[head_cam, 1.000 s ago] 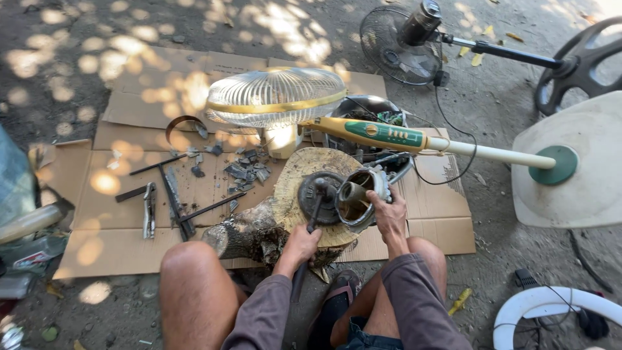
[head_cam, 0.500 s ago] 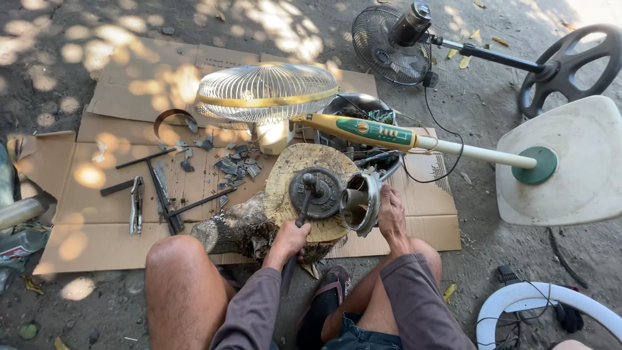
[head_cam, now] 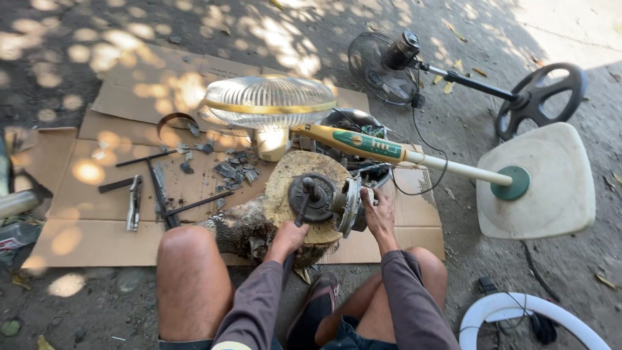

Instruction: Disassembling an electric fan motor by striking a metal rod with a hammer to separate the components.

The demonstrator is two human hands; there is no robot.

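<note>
A round metal motor part (head_cam: 322, 198) rests on the flat cut top of a wooden log (head_cam: 285, 188) between my knees. My left hand (head_cam: 288, 237) is closed around the handle of a dark tool (head_cam: 302, 202) whose tip sits on the motor part. My right hand (head_cam: 378, 212) grips the motor part's silvery rim from the right side and steadies it. Both sleeves are dark purple.
A dismantled stand fan lies behind the log: wire guard (head_cam: 269, 102), green and cream pole (head_cam: 389, 151), white base (head_cam: 544, 181). Pliers (head_cam: 134, 210), rods and metal scraps (head_cam: 233, 170) lie on cardboard (head_cam: 71, 194). A black fan (head_cam: 389, 68) lies farther back, a white ring (head_cam: 518, 311) at right.
The view has shifted a little. My left hand has slid back along the tool handle, and my right hand stays on the motor part's rim.
</note>
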